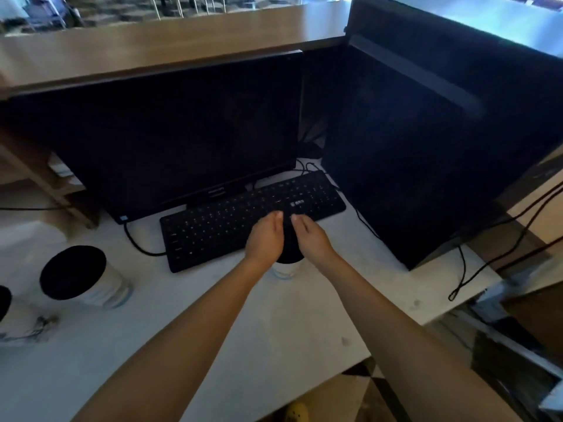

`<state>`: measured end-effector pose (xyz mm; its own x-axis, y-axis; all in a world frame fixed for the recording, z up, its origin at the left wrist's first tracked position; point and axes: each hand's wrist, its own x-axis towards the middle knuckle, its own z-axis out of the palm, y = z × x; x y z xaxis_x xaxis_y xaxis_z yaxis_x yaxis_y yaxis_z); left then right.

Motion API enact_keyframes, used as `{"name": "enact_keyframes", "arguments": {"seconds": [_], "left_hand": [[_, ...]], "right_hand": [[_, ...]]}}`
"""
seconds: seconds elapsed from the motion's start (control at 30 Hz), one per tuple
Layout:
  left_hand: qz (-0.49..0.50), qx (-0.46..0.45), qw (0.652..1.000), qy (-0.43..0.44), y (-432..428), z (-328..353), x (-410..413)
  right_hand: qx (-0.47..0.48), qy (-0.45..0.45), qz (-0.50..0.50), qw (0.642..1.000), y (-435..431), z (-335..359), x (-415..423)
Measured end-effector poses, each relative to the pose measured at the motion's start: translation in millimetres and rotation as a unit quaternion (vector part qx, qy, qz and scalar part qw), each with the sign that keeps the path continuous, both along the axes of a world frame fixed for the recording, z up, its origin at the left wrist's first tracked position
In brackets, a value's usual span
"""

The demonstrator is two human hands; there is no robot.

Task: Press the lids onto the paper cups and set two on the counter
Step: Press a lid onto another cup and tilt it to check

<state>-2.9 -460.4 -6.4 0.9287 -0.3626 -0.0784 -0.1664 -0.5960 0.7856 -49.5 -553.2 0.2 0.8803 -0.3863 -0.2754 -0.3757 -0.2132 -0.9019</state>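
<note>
Between my palms, just near of keyboard (213,226): paper cup (285,271) upright on bench (213,330), black lid (288,249) on top. Left hand (265,239), right hand (312,237) flank lid, equally near; fingers (275,219) nearly straight, clasping nothing. Counter (152,47) far, beyond monitor (167,132). Second lidded cup (82,274) near left.

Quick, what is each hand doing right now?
Left hand: open, fingers straight, beside the black round lid on the white paper cup.
Right hand: open, likewise, at the lid's other side.
</note>
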Motion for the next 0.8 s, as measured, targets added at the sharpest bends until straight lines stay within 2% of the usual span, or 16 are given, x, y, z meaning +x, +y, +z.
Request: {"name": "enact_keyframes", "arguments": {"seconds": [0.33, 0.5, 0.63, 0.73, 0.8], "left_hand": [[-0.003, 0.021, 0.999, -0.041, -3, -15, 8], [-0.073, 0.011, 0.997, -0.017, 1, -4, 12], [-0.106, 0.101, 0.985, -0.093, 1, 5, 18], [-0.138, 0.205, 0.951, -0.184, 3, 14, 23], [-0.145, 0.222, 0.939, -0.218, 0, 22, 22]], "right_hand": [[0.026, -0.043, -0.003, 0.999, -3, -12, 4], [0.074, -0.058, -0.067, 0.993, 8, -9, -7], [0.098, -0.070, -0.091, 0.989, 15, -9, -30], [0.148, -0.061, -0.101, 0.982, 9, -18, -43], [0.174, -0.065, -0.085, 0.979, -1, -26, -51]]}}
